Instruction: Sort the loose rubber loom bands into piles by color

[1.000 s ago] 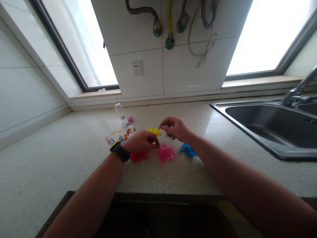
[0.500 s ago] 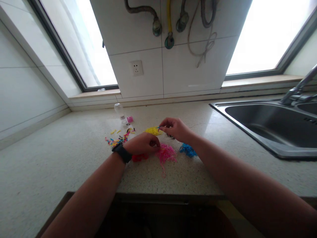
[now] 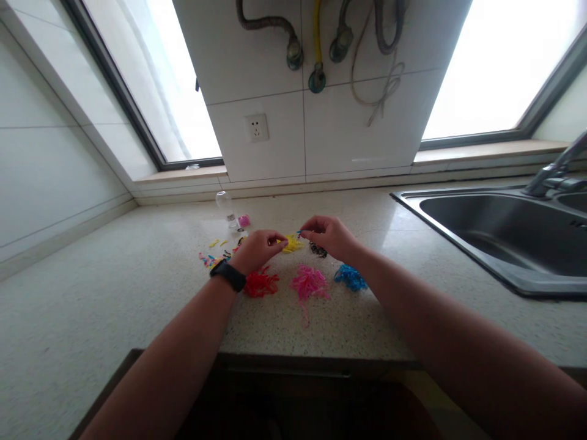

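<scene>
My left hand (image 3: 262, 249), with a dark watch on its wrist, is closed in a pinch at the left side of a pile of small yellow bands (image 3: 291, 244). What its fingertips hold is too small to make out. Across from it, my right hand (image 3: 331, 237) pinches small blue and dark bands (image 3: 299, 234) just above the counter. Beneath that hand lies a pile of black bands (image 3: 317, 249). Nearer to me are separate piles of red bands (image 3: 261, 283), pink bands (image 3: 309, 282) and blue bands (image 3: 350, 277). Mixed coloured bands (image 3: 208, 260) lie left, partly behind my left hand.
A clear bottle (image 3: 225, 209) lies at the back left beside a small pink item (image 3: 244, 220). A steel sink (image 3: 486, 269) with a faucet (image 3: 550, 174) is set into the counter (image 3: 151, 293) on the right. Pipes and a socket (image 3: 255, 128) are on the tiled wall.
My left hand has moved away from the pink pile, up to the yellow one, uncovering the red and pink piles. My right hand keeps its pinch near the same place.
</scene>
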Available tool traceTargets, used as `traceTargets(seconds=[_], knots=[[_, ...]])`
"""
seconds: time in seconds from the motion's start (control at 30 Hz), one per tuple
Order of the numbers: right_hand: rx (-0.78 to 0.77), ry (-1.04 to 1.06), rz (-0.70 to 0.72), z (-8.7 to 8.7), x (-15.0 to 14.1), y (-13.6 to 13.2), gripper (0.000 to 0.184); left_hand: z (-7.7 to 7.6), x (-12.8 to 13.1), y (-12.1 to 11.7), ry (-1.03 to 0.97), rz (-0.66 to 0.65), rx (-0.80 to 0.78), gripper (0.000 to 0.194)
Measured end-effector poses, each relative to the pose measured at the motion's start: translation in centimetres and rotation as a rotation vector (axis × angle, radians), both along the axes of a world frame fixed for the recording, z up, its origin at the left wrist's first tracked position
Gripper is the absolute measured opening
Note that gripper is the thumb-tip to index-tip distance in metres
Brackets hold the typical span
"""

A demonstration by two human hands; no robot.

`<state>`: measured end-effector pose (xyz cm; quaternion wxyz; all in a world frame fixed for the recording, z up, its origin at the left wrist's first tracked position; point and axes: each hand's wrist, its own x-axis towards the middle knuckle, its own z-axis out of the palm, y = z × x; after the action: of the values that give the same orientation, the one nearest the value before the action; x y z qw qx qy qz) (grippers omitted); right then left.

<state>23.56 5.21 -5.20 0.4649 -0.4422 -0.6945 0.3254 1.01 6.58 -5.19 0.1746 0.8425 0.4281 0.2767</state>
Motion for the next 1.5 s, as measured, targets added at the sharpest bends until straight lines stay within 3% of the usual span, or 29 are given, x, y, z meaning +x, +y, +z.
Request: traceTargets(seconds=[0.23,0.83,0.93,1.1,1.3,1.5], knots=[[-0.026,-0.047,0.068,-0.5,-0.4,-0.1,0.027,0.8,1.1,-1.3,-0.246,-0.111,-0.141,0.037],[-0.04,-0.093,0.051,-0.1,-0.3,-0.3,0.026,1.1,1.0,-1.4,-0.329,-0.098,-0.139,0.028],[0.056,-0.205,0.039,0.0,0.0,-0.5,0.019,1.0,1.1,-1.3,-0.321,-0.092,-0.123,0.027],[0.377,-0.524,0.02,0.6,0.7,-0.8,0.006,0.8,1.3,-1.4,-0.312,-0.074,-0.07,0.025],[0.39,-0.478,-0.183,0.8,2.0,0.1,0.007,1.2,3.0,-3.1,-0.278,-0.082,-0.064,0.028],[0.395,-0.311,-0.399,0.5,3.6,1.2,0.008,1.8,6.2,-5.4,-0.232,-0.195,-0.098,0.027]])
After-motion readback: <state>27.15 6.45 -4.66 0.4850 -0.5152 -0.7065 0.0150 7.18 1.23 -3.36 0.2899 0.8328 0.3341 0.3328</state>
